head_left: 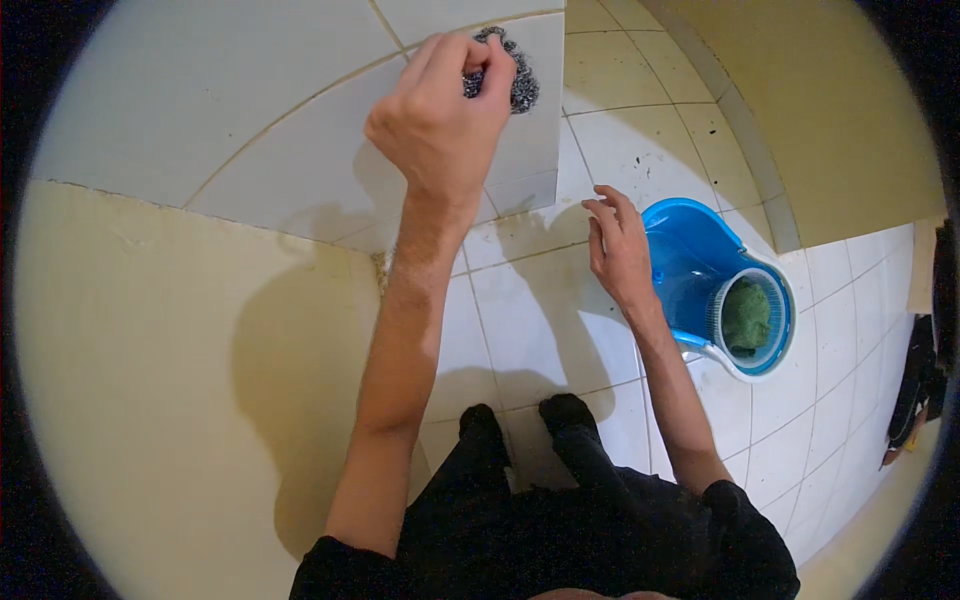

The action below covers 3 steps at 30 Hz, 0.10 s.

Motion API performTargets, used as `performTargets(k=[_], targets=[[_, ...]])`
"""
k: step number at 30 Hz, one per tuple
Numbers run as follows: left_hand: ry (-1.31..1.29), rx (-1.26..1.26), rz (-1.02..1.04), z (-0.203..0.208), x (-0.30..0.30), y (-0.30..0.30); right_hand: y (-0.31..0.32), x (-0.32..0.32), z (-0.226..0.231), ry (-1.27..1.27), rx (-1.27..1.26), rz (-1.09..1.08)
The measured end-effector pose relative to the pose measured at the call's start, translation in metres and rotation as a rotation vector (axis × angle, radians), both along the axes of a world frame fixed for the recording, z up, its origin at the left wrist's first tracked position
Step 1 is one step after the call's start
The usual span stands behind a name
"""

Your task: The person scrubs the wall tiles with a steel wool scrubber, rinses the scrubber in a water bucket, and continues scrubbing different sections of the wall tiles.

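Observation:
My left hand (pixel 440 110) is closed around a dark grey steel wool scourer (pixel 524 92). It holds the scourer at the white tiled surface (pixel 320 140), near that surface's right edge and a grout line. Part of the scourer is hidden behind my fingers. Lower and to the right, my right hand (pixel 622 250) hangs in the air with its fingers loosely bent and apart, holding nothing. In the picture it is right beside the left rim of a blue mop bucket (pixel 685 235).
The bucket's white wringer basket (pixel 768 362) contains a green cloth (pixel 746 315). Dark specks (pixel 645 163) dot the white floor tiles (pixel 520 310). A cream wall (pixel 150 380) stands at left, another yellowish wall (pixel 850 120) at upper right. Dark items (pixel 915 385) lie at the far right.

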<state>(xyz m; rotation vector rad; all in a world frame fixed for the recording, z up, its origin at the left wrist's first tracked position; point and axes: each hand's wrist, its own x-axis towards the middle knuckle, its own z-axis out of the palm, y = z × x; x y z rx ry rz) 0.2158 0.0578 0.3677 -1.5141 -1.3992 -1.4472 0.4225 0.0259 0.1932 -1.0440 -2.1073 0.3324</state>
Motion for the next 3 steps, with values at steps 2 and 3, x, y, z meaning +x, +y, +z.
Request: performTargets(k=[2,3], targets=[[-0.014,-0.075,0.012,-0.003,0.0024,-0.0019,0.0011,0.0005,-0.0011,0.01,-0.019,-0.003],[-0.012,-0.074,0.013,-0.002,0.0016,-0.0024,0.0009,0.0007,-0.0007,0.001,-0.027,-0.001]])
